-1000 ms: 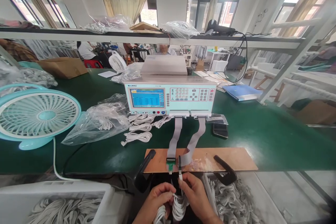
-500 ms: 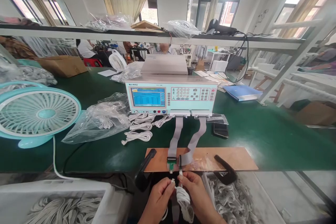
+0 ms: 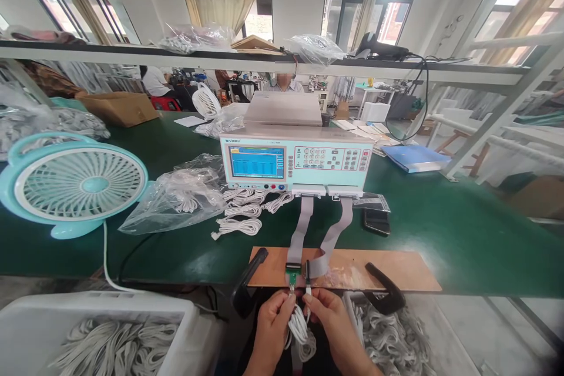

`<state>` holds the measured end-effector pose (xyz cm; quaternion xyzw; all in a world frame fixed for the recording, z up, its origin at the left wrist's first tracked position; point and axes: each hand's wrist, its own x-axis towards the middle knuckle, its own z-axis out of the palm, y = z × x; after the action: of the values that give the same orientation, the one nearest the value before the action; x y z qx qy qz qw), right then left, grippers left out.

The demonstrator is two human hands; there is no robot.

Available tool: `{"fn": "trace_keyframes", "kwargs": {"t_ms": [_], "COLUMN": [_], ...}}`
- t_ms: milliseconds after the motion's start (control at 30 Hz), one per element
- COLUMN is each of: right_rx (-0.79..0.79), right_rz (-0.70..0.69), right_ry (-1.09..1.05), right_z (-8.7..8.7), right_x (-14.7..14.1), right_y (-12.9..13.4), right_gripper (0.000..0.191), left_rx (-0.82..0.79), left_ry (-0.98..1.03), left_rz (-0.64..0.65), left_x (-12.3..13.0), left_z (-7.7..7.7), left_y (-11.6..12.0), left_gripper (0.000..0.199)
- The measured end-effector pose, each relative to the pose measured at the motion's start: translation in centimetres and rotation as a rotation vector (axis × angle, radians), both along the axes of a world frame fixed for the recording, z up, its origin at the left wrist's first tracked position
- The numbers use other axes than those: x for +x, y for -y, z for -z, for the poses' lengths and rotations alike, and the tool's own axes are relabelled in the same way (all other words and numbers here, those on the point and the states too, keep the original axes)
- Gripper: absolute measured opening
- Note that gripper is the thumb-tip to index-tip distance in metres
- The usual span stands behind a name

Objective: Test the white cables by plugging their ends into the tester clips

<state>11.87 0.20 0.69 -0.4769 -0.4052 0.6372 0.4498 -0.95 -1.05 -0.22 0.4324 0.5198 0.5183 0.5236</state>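
Holding a small bundle of white cord [image 3: 301,335] with both hands, low at the near edge of the counter [image 3: 440,235]. Left hand [image 3: 272,323] pinched on one white plug end, right hand [image 3: 331,320] pinched on the other, fingers closed tight on each. Bundle hanging down between the two hands, touching both, with its loops running up and down. Two little sockets [image 3: 298,273] straight above, just past the fingertips, fixed to the near edge of a wooden board [image 3: 379,267]. Green socket nearer the left hand, dark one nearer the right. Plug tips pointing up and away, very close to the sockets or maybe touching; too small to tell. Two flat grey ribbons [image 3: 304,223] leading from the sockets back to the test box [image 3: 299,158] with the blue screen. More white cords [image 3: 240,211] lying loose on the counter, well off to the left.
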Motion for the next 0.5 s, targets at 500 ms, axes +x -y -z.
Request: {"fn": "trace_keyframes", "kwargs": {"t_ms": [500], "right_rx": [-0.051], "right_rz": [0.029], "right_ry": [-0.002], "right_z": [2.4], "right_x": [-0.4], "right_y": [-0.5], "right_gripper": [0.042], "left_rx": [-0.026], "left_ry": [-0.048], "left_rz": [-0.164], "left_x": [1.3], "left_z": [3.7], "left_y": [-0.9], "left_gripper": [0.049]}}
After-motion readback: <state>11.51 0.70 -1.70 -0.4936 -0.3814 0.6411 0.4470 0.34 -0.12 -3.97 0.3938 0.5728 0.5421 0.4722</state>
